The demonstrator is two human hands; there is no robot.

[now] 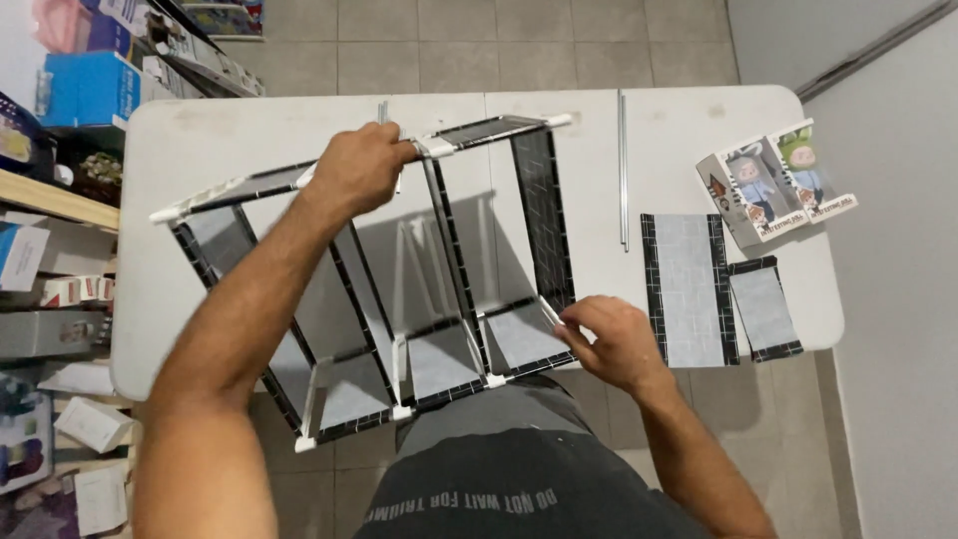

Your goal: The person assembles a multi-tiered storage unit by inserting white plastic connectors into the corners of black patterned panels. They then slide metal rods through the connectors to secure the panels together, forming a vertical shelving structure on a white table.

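Bare forearms, dark grey printed shirt, grey shorts

1. Left hand (357,170) covers the top rail of the shelf frame (399,289) where it grips; palm unseen.
2. Right hand (617,339) hides the frame's lower right corner (fingertips tucked under).
3. Shelves (60,210) at far left cut by edge, items blurred.
4. Toy box (776,185) print too small.

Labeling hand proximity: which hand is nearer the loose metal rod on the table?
Right. The right hand sits at the frame's near corner, just below-left of the metal rod; the left hand grips the frame's top bar, farther left.
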